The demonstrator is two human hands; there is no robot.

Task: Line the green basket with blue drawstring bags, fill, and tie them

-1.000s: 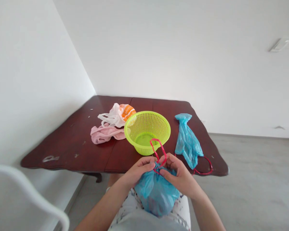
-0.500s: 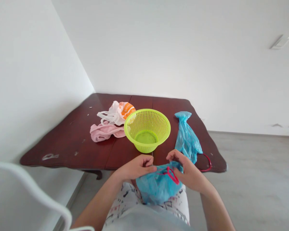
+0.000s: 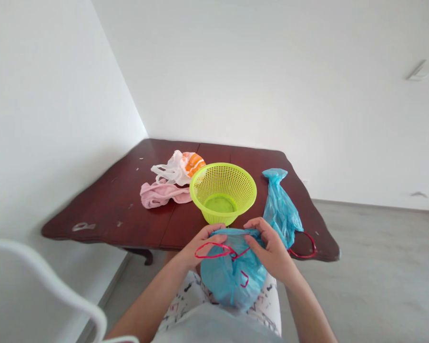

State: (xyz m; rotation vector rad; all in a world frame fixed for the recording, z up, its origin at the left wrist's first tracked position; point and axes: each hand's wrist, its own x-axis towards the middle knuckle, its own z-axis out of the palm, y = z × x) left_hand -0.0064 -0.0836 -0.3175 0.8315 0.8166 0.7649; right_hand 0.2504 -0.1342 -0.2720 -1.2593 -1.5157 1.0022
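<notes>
A blue plastic bag (image 3: 232, 281) hangs over my lap, its red drawstring (image 3: 232, 255) looped loosely across the front. My left hand (image 3: 203, 245) pinches the left side of the bag's top edge between thumb and fingers. On the other side of the mouth, my right hand (image 3: 270, 247) grips the edge the same way. What the bag holds, if anything, is hidden. Just beyond my hands stands a yellow-green plastic basket (image 3: 223, 190) with perforated walls and nothing inside. A second blue plastic bag (image 3: 282, 205) lies bunched to its right, its red drawstring trailing on the table.
The dark red wooden table (image 3: 121, 209) reaches back to white walls. Left of the basket lie a pink cloth (image 3: 160, 194) and a white and orange plastic bag (image 3: 178, 166). A white curved tube (image 3: 46, 271) crosses the lower left.
Both hands have shifted along the bag's mouth, and its edge is now spread wider between them. The red drawstring has swung from the right side toward the left. The view has turned slightly.
</notes>
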